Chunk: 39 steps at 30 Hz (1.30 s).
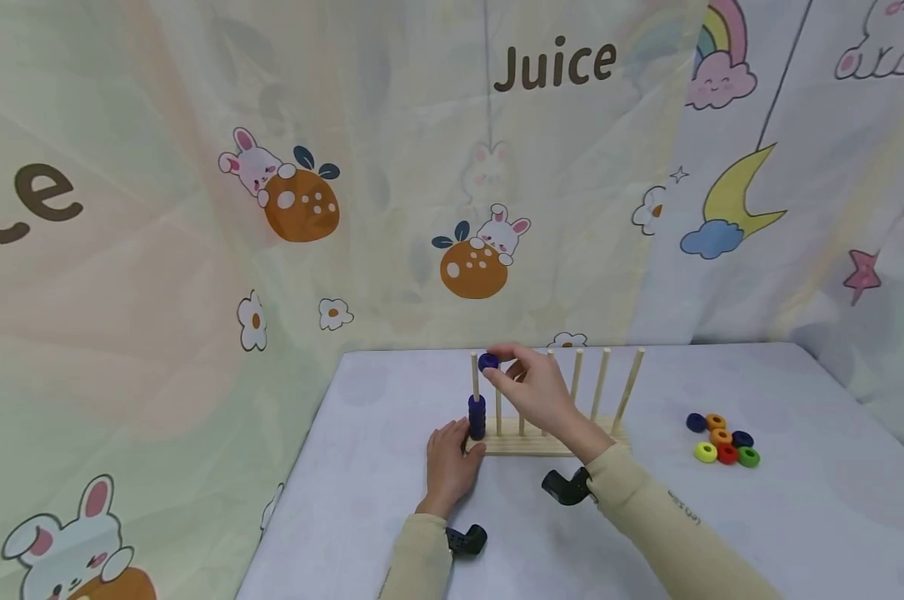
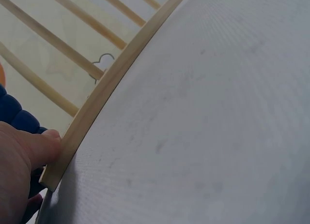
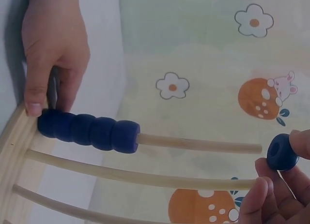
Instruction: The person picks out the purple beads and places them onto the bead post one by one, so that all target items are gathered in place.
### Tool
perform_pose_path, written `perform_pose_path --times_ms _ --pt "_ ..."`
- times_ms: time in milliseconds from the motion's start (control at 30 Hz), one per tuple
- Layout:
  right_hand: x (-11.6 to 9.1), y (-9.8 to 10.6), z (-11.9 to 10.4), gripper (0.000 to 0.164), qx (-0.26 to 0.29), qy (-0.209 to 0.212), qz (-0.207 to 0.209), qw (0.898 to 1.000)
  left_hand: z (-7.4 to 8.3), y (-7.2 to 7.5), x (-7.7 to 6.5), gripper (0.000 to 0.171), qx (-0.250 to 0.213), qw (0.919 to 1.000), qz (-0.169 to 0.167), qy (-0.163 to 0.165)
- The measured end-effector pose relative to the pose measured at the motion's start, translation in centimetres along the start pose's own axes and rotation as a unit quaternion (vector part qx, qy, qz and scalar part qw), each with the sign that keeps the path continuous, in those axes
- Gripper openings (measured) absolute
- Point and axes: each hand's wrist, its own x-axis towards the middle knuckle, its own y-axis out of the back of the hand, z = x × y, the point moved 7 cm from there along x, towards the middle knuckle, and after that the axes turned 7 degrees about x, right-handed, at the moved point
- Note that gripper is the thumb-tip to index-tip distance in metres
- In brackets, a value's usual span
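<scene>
My right hand [image 1: 540, 390] pinches a dark blue bead [image 3: 282, 152] between thumb and fingers. In the right wrist view the bead is just off the tip of the end peg [image 3: 203, 144], apart from it, its hole facing the peg. Several blue beads [image 3: 89, 130] are stacked on that peg, down against the base. My left hand [image 1: 452, 468] holds the left end of the wooden peg rack [image 1: 526, 447], its thumb on the front edge in the left wrist view; its other fingers are partly hidden behind the rack.
To the right of the rack lies a loose group of beads: blue [image 1: 696, 422], orange [image 1: 716, 422], yellow [image 1: 706, 452], red [image 1: 726, 453] and green [image 1: 748, 457]. More upright pegs [image 1: 600, 383] stand along the rack. A printed curtain [image 1: 392, 167] hangs behind the white table [image 1: 332, 500].
</scene>
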Motion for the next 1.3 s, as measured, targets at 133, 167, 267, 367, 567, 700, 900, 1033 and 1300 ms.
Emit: perform_pose_path --times_ms 133,167,267,367,567,700,900,1033,1300 --pt "0.4 0.2 -0.6 0.028 0.000 0.011 0.000 1.000 0.0 -0.3 0.0 0.047 0.003 1.0000 -0.003 -0.006" --pt "0.5 0.2 -0.6 0.027 0.002 0.011 0.000 1.000 0.0 -0.3 0.0 0.048 0.001 1.0000 -0.003 -0.007" --pt "0.9 0.1 -0.7 0.027 0.007 0.013 -0.003 1.000 -0.1 -0.2 0.0 0.048 -0.001 1.0000 -0.003 -0.007" --pt "1.2 0.0 -0.7 0.029 0.008 0.015 -0.005 1.000 -0.1 -0.1 0.0 0.048 -0.002 1.0000 0.001 -0.006" --pt "1.6 -0.2 -0.6 0.031 0.001 0.018 0.001 1.000 0.0 0.1 0.0 0.048 -0.002 1.0000 0.002 -0.007" --pt "1.9 -0.5 -0.3 0.031 -0.009 0.012 -0.002 1.000 0.0 0.0 0.0 0.048 0.002 1.0000 0.002 -0.006" --pt "2.1 -0.9 0.0 0.031 -0.011 0.006 0.004 1.000 -0.1 -0.1 0.0 0.048 0.000 1.0000 0.003 -0.003" --pt "2.3 -1.0 -0.1 0.032 -0.016 0.015 0.010 1.000 -0.1 -0.2 0.0 0.048 0.001 1.0000 0.008 -0.005" --pt "2.4 -1.4 0.1 0.032 -0.036 0.030 0.006 0.999 -0.1 -0.2 0.0 0.047 0.001 1.0000 0.004 0.001"
